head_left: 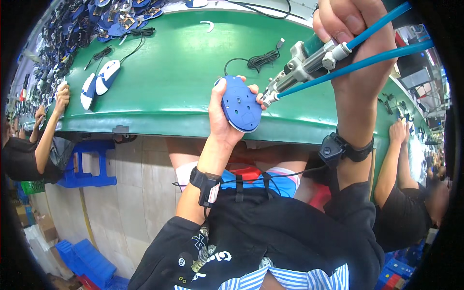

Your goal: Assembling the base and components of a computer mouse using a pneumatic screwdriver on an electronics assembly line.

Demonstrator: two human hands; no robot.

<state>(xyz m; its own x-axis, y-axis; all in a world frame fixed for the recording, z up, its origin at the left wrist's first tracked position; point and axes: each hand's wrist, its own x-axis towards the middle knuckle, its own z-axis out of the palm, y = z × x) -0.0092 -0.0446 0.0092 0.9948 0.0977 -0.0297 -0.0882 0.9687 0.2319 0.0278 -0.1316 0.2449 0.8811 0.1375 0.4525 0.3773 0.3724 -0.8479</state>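
Observation:
My left hand (222, 118) is wrapped round a blue computer mouse (240, 107), its underside with small holes turned up. From the mouse a black cable (263, 59) runs to a coil on the green bench, with a plug at its end. Above and to the right, my right hand (345, 26) grips a metal screwdriver-like air tool (304, 65) with a cylinder and two blue hoses (357, 63). The tool slants down to the left, and its lower end is close to the mouse's right edge and my left fingertips. Whether it touches the mouse I cannot tell.
Two white-and-blue mice (99, 84) with cables lie on the green bench (169, 63) at left. Many mouse parts (121, 19) are heaped at the far left. Co-workers' hands show at left (62, 98) and right (398, 130). A blue stool (92, 164) stands below.

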